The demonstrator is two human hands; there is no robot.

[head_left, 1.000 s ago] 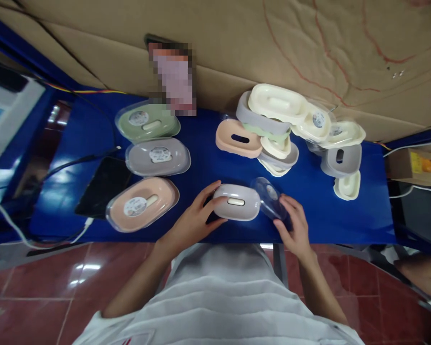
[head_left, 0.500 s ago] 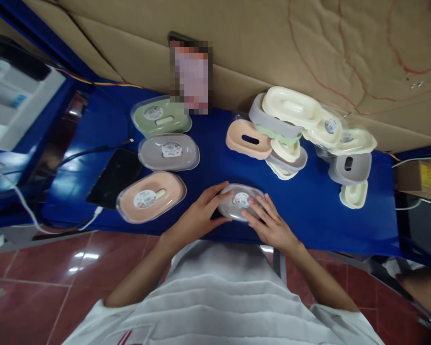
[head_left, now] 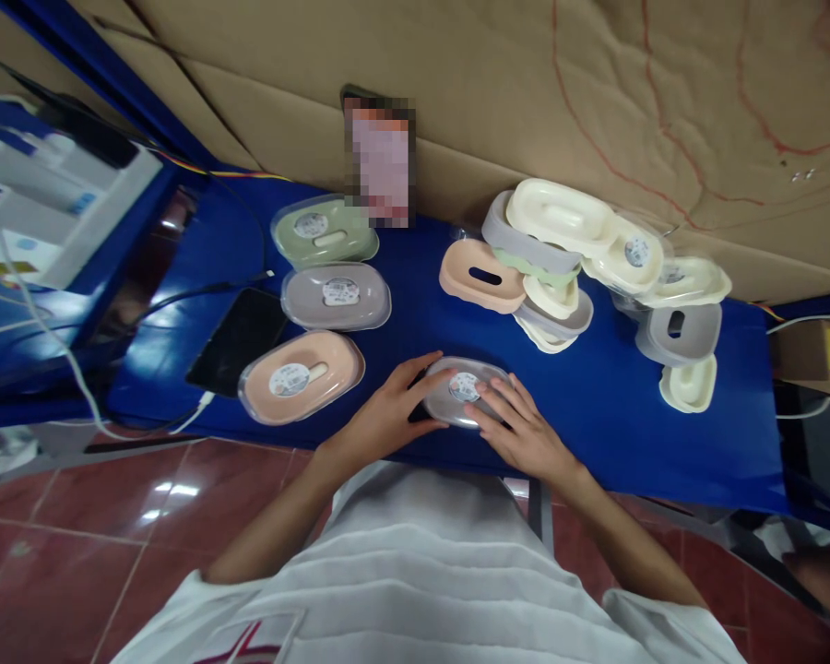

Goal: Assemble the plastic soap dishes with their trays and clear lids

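**Lid seating on grey soap box**

Since the earlier frame, the clear lid has moved from beside the box, at its 3 o'clock, onto its top, and the right hand (head_left: 526, 441) has come over with it. The grey soap box (head_left: 465, 391) lies at the near edge of the blue tabletop (head_left: 595, 406), directly in front of the person. The left hand (head_left: 387, 417) braces the box at 9 o'clock, fingers spread along its side. The right hand lies flat, fingers spread over the lid from 4 o'clock; neither grip is closed around the box.

Judged step: pressing the lid home. The next move likely calls for even downward pressure around the rim.

Three lidded boxes (head_left: 335, 297) stand at 10 o'clock; a loose pile of parts (head_left: 550, 254) at 1 o'clock.
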